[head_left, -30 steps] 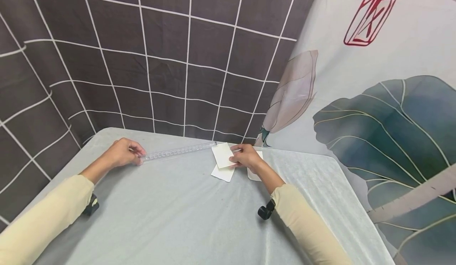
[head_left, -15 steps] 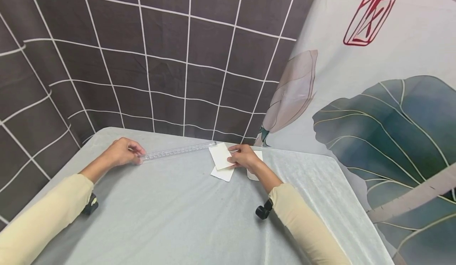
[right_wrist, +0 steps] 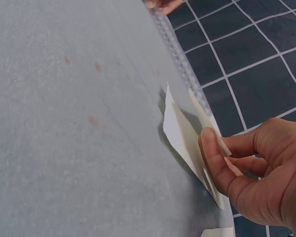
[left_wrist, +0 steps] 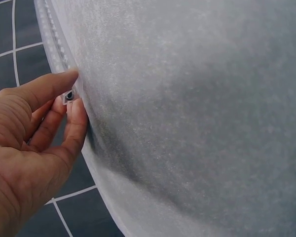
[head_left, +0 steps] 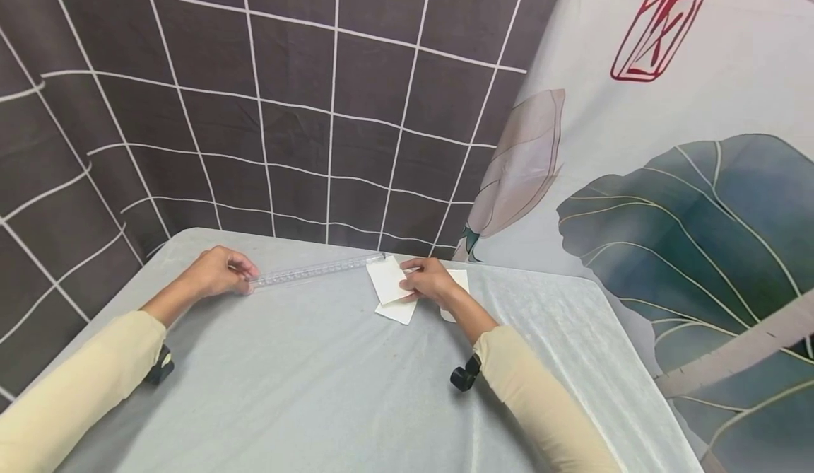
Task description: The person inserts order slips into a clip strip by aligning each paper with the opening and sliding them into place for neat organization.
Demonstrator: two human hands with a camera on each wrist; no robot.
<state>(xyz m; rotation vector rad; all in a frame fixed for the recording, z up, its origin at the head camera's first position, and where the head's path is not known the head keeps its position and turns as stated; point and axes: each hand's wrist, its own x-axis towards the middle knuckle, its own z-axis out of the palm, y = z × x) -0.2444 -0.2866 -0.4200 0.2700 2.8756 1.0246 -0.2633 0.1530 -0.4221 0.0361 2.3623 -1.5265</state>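
Observation:
My left hand [head_left: 219, 271] pinches the near end of a long clear plastic strip [head_left: 311, 271] between thumb and fingers. A repeating pattern runs along the strip, and its end [left_wrist: 69, 96] shows a small dark hole in the left wrist view. With thumb and fingers my right hand [head_left: 432, 281] pinches a cream paper square [head_left: 384, 280], held tilted at the strip's far end, which it overlaps in the head view. Below it lies a second cream paper piece [right_wrist: 180, 133], one edge curling off the cloth. A third piece [head_left: 461, 279] is partly hidden behind my right wrist.
A pale grey cloth [head_left: 305, 374] covers the table, whose back edge [head_left: 286, 237] runs just behind the strip. Dark cloth with a white grid [head_left: 292, 141] hangs behind; a leaf-printed curtain [head_left: 668, 218] hangs at the right.
My right hand has moved slightly left with the paper square, bringing it further over the strip's far end. The left hand and the strip have stayed in place.

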